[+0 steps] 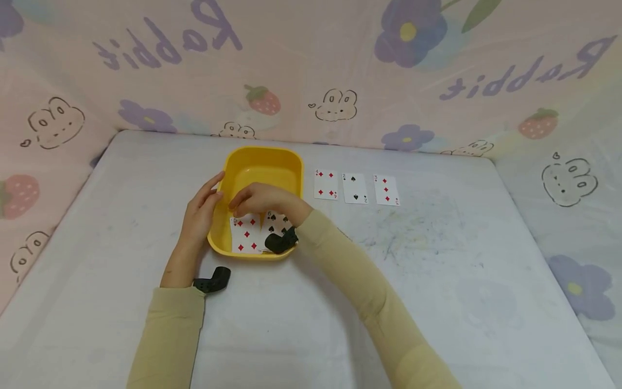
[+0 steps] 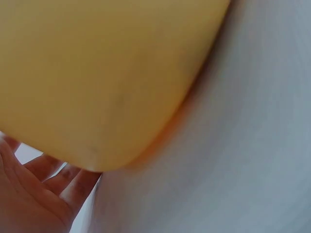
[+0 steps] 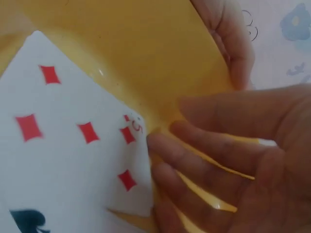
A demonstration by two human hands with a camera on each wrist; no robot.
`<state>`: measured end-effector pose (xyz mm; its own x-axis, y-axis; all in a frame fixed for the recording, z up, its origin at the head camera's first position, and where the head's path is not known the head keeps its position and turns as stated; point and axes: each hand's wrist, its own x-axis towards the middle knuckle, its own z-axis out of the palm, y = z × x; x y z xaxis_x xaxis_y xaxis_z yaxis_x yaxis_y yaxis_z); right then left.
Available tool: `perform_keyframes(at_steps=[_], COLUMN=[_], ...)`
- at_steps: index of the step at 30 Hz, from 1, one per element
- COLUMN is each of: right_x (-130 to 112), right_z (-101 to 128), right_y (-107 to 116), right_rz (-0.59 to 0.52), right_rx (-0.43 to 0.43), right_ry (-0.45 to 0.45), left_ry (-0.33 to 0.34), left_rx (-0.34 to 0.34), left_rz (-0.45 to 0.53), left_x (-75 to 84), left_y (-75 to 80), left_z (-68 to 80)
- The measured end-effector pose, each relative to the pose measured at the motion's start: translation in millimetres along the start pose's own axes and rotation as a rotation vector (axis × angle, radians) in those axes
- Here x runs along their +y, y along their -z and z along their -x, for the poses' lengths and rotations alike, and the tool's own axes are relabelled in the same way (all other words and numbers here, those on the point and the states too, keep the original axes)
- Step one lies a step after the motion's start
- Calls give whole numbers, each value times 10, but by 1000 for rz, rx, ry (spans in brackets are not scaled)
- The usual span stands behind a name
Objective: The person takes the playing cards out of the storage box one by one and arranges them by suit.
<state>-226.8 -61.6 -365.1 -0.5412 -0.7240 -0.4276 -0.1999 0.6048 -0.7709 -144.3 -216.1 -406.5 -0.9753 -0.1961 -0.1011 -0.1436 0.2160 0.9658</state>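
My left hand (image 1: 197, 215) grips the left rim of a yellow plastic basin (image 1: 264, 151), its fingers at the outer wall. Over the basin's inside is my right hand (image 1: 266, 200), with loosely bent fingers. In the right wrist view its fingertips (image 3: 158, 143) are at the edge of a five of diamonds (image 3: 73, 107), the thumb apart from the card. The five of diamonds lies face up at the basin's near end. Beside it, a six of spades (image 1: 275, 220) is partly hidden by the right wrist and its black strap piece.
Right of the basin, a four of diamonds (image 1: 325, 185), a two of spades (image 1: 355, 188) and a three of diamonds (image 1: 386, 190) lie face up in a row. The white table (image 1: 437, 324) has grey smudges on its right side. A printed cloth (image 1: 301, 65) hangs around it.
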Motion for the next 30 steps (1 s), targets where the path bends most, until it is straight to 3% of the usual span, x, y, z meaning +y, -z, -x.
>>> perform_keyframes(at_steps=[5, 19, 30], right_x=[-27, 53, 41], right_z=[17, 4, 7], right_y=[-9, 6, 36], right_rz=[11, -38, -79], right_rx=[-38, -4, 144], right_ry=[-2, -50, -39], left_ry=[-5, -2, 14], left_rx=[-1, 2, 0], left_rz=[-6, 13, 3], left_x=[3, 6, 13], left_y=[5, -8, -14], left_z=[1, 12, 20])
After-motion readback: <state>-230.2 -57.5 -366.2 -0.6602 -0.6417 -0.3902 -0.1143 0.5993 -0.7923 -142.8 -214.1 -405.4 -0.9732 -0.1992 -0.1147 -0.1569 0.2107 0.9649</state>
